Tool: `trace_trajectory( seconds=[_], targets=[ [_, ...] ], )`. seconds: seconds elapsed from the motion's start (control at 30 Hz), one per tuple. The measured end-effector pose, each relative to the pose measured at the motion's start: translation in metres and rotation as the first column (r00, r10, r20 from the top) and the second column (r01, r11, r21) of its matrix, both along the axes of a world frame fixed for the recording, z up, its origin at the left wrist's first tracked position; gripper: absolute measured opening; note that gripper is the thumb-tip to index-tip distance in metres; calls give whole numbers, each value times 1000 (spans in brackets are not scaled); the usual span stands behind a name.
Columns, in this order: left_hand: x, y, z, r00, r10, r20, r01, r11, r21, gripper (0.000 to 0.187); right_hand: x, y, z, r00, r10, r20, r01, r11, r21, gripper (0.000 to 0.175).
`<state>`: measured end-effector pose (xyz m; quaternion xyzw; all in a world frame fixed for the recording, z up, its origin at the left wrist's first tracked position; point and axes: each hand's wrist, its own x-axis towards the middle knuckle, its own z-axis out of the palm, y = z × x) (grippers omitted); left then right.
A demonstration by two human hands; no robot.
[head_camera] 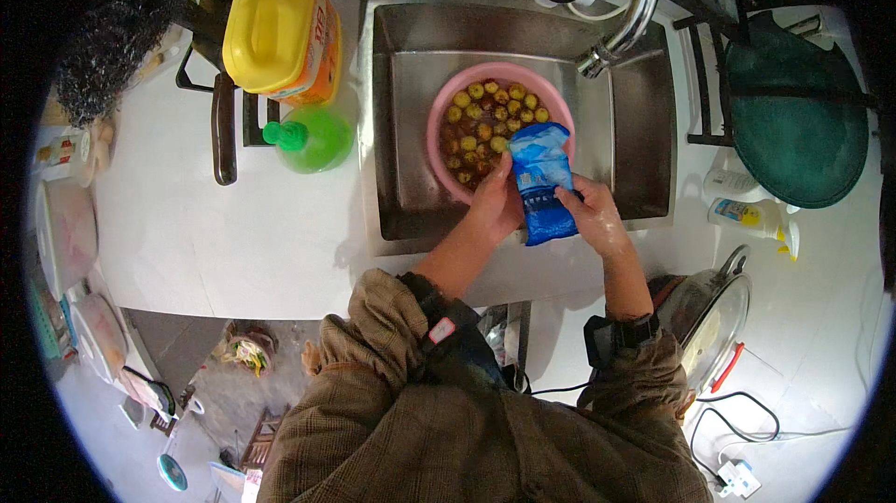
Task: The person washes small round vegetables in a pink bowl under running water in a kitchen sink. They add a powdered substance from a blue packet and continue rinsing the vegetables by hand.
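Both of my hands hold a blue plastic packet [544, 184] that bears writing. My left hand [498, 202] grips its left side, and my right hand [591, 212] has its thumb on the front near the lower right. The packet's top end overhangs the near right rim of a pink basin [435, 132]. Several small round yellow-green fruits or vegetables [473, 111], some with brown patches, float in brownish water in the basin. The basin stands inside a stainless steel sink [413, 209]. The packet and my left hand hide part of its near side.
A chrome faucet [616, 41] arches over the sink's far right. Left of the sink stand a yellow pump jug [269, 34] and a green bottle [311, 139]. A knife handle [224, 128] sticks out nearby. At right are a spray bottle [749, 216], a green board [794, 111] and a lidded pan [714, 335].
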<state>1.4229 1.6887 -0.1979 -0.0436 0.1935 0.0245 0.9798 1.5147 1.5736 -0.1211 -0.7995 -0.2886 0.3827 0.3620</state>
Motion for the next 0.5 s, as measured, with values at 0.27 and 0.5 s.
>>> trace_trajectory(
  seconds=[0.27,0.5],
  targets=[
    [8,-10,5,978,45,-204,-4,980,197,33,26,18,18,929,-342,-139,363,914,179,34],
    [11,-15,15,966,9,-258,49,974,220,19,54,37,-11,994,-27,102,49,975,-216,34]
  ],
)
